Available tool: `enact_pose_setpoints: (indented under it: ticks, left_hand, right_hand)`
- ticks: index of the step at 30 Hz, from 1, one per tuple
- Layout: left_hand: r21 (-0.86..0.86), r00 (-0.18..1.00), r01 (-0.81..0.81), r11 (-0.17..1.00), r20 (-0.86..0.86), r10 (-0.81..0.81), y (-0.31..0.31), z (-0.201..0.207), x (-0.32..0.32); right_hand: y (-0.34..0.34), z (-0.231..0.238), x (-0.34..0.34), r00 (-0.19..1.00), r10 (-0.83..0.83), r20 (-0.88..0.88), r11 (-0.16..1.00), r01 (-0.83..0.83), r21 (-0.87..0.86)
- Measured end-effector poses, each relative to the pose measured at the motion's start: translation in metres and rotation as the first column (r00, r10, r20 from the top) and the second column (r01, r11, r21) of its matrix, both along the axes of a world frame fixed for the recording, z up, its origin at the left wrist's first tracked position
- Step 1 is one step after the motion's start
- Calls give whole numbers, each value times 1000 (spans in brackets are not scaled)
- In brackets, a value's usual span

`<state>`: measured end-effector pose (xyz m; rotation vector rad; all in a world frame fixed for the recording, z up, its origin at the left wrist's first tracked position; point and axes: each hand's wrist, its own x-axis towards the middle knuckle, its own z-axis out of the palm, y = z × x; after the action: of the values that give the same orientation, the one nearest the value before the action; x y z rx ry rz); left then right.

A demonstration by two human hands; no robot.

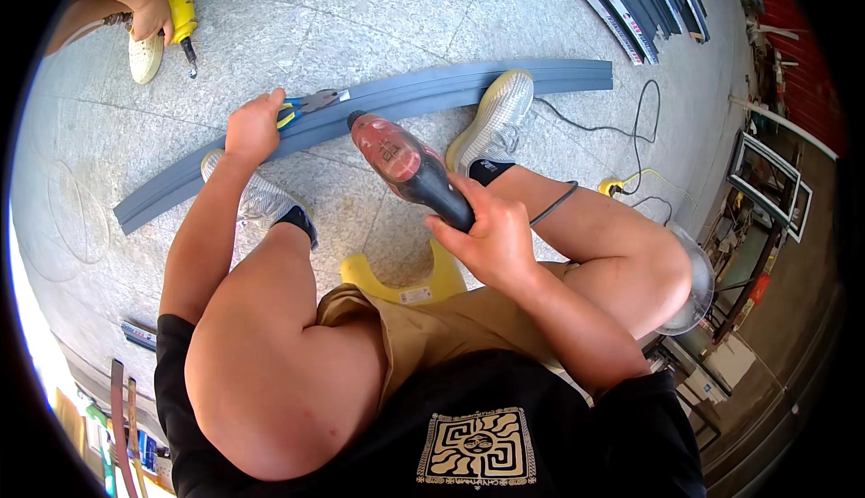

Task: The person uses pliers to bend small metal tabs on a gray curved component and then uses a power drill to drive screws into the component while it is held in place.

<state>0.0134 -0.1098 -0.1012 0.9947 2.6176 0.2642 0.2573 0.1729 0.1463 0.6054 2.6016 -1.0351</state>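
Note:
My right hand (494, 232) is closed round the black handle of a red and black corded heat gun (396, 156). Its dark nozzle points up and left, just above a long grey plastic profile (432, 89) on the floor. My left hand (254, 127) grips pliers (315, 102) with blue and yellow handles, their jaws over the same strip. A small white patch (343, 95) shows at the jaw tips; whether the jaws pinch anything I cannot make out. One shoe (500, 115) rests on the strip, the other (252, 196) beside it.
Another person's hand (151, 16) holds a yellow power drill (183, 16) at the upper left. Dark profiles (622, 3) are stacked at the upper right. A black cord (613, 129) runs to a yellow socket (612, 187). Beneath me is a yellow stool (414, 294).

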Motion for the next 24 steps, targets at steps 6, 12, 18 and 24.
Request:
enact_pose_setpoints:
  ticks: [6,12,18,24]
  left_hand:
    - [-11,999,-29,1000,19,30,0,6,-1]
    - [-54,1000,-10,998,11,10,2,6,-1]
    - [-39,1000,-14,999,-21,13,0,5,-2]
    - [-32,999,-4,999,-40,3,4,10,0]
  right_hand:
    - [1,-2,1,998,23,-59,1000,-24,-13]
    - [3,-3,2,998,25,-50,1000,-26,-5]
    - [3,-2,1,999,14,-34,1000,-15,-27]
    - [4,-2,1,1000,14,-13,1000,-15,-21]
